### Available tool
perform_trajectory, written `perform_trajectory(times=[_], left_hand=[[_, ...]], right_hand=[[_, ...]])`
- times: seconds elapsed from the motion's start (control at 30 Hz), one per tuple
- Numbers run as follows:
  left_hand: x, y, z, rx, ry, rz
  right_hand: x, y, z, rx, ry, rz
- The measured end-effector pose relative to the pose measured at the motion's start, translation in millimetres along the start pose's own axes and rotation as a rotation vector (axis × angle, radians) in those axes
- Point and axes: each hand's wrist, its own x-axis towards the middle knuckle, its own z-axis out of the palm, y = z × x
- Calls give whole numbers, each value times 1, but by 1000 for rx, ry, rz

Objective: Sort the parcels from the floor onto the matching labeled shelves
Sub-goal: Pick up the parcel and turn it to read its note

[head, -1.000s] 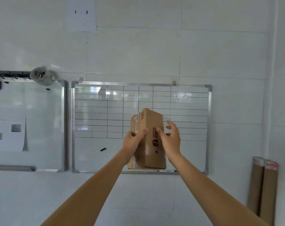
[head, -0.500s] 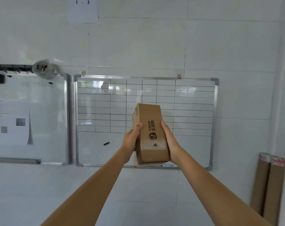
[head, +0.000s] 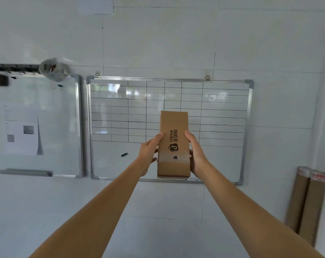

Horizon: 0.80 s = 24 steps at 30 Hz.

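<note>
Cardboard parcel (head: 173, 144): brown oblong box held upright at arm's length, its long side vertical, black printed characters and a bag logo running sideways on the face turned to the camera; it sits in front of the lower middle of the gridded whiteboard.
Left hand (head: 149, 153): grips the parcel's left edge, thumb laid along the front corner, fingers wrapped behind out of sight.
Right hand (head: 196, 153): grips the parcel's right edge at the same height, thumb on the front corner, fingers behind the box.
Arms: both bare forearms stretch forward and up from the bottom of the view, meeting at the box.
Gridded whiteboard (head: 223, 112): metal-framed, hung on the white tiled wall on two hooks, ruled in black rows and columns; a small dark marker cap or magnet (head: 124, 154) lies on its lower blank part, left of the hands.
Second whiteboard (head: 64, 127): just left of the first, with a printed sheet (head: 21, 131) stuck to it.
Cardboard tubes (head: 307, 202): two brown rolls standing against the wall at the far right.
Paper label (head: 95, 5): on the wall high up, text unreadable.
</note>
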Motion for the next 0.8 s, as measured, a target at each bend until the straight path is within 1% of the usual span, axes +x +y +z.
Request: perform_trajectory(times=[0.1,0.2,0.27,0.4,0.53,0.6,0.7,0.8], left_hand=[[-1,-2,0,20,14,20],[-4,-1,1,2,32,45],[-5,-1,-1,33,37,64],[-5,-4,0,126,61,114],[-12,-5,12,113,85,114],[-8,-6,15,170,143,150],[-4,-5,18,297,242,100],[-6,-4,21,343,247,50]], right_hand=[[-2,0,1,10,43,-22],[-6,-2,5,5,140,-77],[-11,-3,10,7,171,-80],[-13,-1,20,-84,219,-125],[-18,0,37,-162,304,-177],[-22,0,44,-184,332,-202],[-25,2,49,-274,370,-247],[-28,4,57,-404,425,-244]])
